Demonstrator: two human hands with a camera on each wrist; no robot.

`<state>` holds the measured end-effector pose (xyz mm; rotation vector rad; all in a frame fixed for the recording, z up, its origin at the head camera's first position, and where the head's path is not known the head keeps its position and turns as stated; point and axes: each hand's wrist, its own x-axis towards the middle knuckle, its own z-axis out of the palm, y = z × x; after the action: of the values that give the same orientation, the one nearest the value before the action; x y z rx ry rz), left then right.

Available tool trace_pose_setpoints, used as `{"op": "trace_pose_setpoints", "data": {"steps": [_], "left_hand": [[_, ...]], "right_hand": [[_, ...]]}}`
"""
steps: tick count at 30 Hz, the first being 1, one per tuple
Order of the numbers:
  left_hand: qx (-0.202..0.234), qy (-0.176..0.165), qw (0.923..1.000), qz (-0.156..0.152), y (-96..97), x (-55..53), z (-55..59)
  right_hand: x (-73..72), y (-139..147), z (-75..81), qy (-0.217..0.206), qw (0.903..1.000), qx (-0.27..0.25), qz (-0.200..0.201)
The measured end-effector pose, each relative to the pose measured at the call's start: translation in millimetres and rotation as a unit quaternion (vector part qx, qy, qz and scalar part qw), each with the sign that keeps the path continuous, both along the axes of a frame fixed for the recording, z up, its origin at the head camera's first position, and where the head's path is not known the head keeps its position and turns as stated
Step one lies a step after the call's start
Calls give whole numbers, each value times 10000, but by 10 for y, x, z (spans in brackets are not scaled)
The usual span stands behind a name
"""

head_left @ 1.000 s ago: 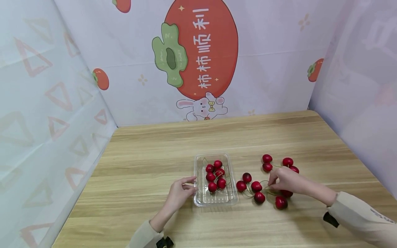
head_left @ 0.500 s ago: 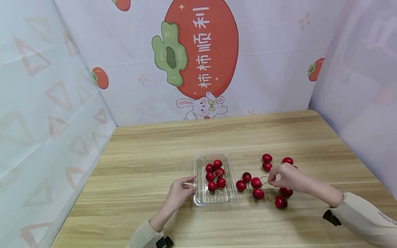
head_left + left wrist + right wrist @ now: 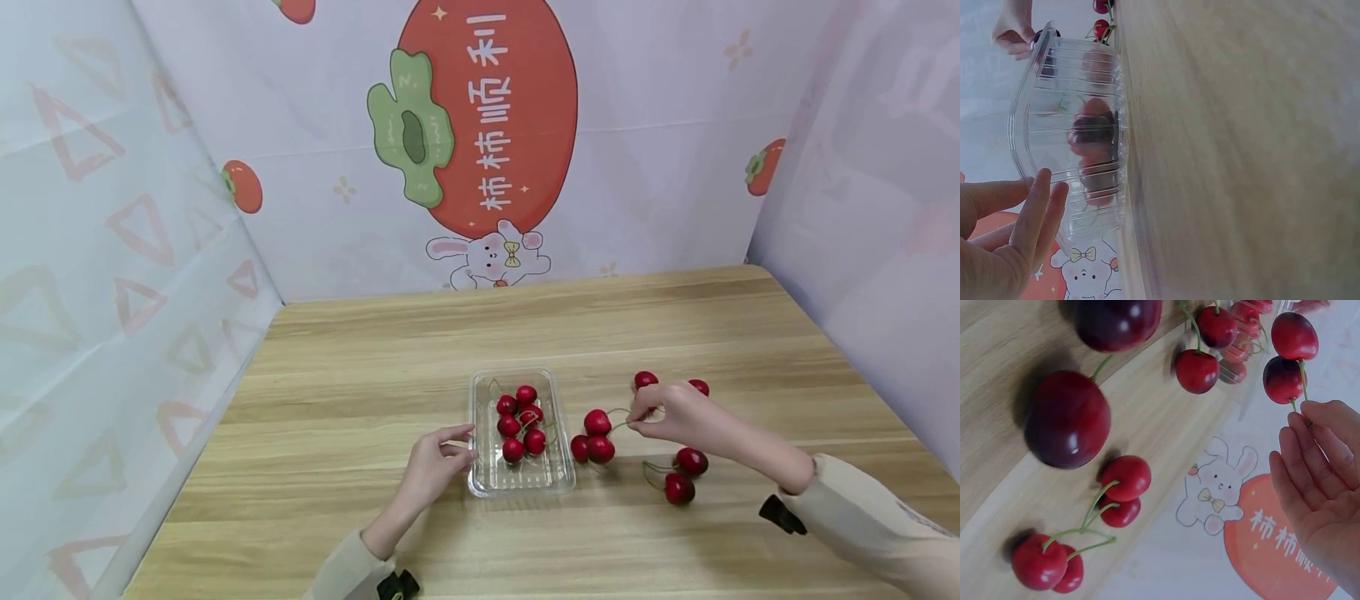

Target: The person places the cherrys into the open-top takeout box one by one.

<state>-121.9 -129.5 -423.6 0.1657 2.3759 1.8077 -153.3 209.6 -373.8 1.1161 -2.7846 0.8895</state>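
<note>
Pinching green stems of 2 glossy red cherries (image 3: 597, 422), right hand (image 3: 671, 412) fingers, left hand (image 3: 433, 462) fingers straight.

You have a pale wooden table (image 3: 450, 333) under you, its grain running side to side. At 12 o'clock a white backdrop (image 3: 675, 167) stands along the table's far edge. It carries a large red persimmon print (image 3: 525, 100) with a green leaf cap (image 3: 408, 133) on its left and white characters (image 3: 491, 117) down its middle. A white cartoon rabbit (image 3: 491, 258) with a yellow bow sits just below the print, touching the table line. Smaller persimmons dot the backdrop: one at 10 o'clock (image 3: 243, 186), one at 2 o'clock (image 3: 763, 167), and one cut off by the top edge (image 3: 296, 10). At 9 o'clock hangs a translucent sheet with faint pink triangles (image 3: 97, 250), and at 3 o'clock a plain pale sheet (image 3: 885, 208).
</note>
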Motion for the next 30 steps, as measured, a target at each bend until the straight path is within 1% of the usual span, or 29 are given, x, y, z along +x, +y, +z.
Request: {"op": "trace_pose_setpoints", "data": {"steps": [2,7,9,15,18,22,26,30], "left_hand": [[-4,-6,10000,12,0,-8,-13],[4,25,10000,12,2,-7,-7],[2,41,10000,8,2,-5,-1],[30,45,10000,-6,5,5,14],[28,43,10000,2,5,10,24],[35,57,10000,16,6,10,29],[60,62,10000,29,9,3,27],[71,35,10000,47,15,0,23]], "right_hand": [[-8,-45,4,-37,10000,2,-13],[-41,-174,6,30,10000,16,30],[-63,-231,1,57,9999,-2,104],[-142,-403,-38,-113,9987,-248,436],[-181,-482,-58,-81,9978,-339,560],[-222,-572,-78,-46,9976,-361,582],[-255,-654,-91,101,9978,-320,572],[-277,-729,-100,211,9985,-200,473]]}}
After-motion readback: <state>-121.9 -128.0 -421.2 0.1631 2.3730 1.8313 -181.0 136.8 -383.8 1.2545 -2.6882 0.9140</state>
